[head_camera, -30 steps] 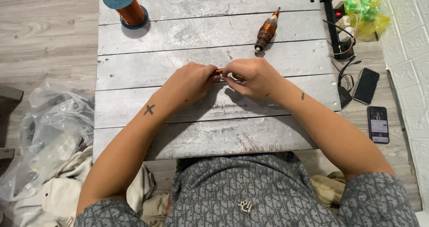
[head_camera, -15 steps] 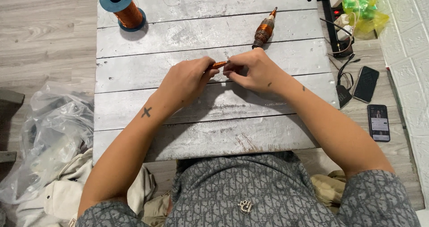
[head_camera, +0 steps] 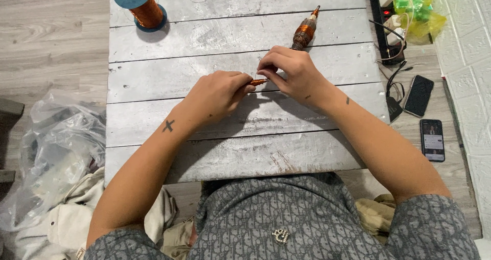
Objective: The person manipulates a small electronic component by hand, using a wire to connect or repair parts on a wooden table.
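We pinch a small copper coil (head_camera: 258, 81) between both hands, its long axis running left-right; left hand (head_camera: 217, 93) grips one end, right hand (head_camera: 291, 73) the other, over the tabletop (head_camera: 204, 35)

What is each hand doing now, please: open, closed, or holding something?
Left hand: closed, holding the small copper-coloured piece.
Right hand: fingers pinched on the same piece's other end.
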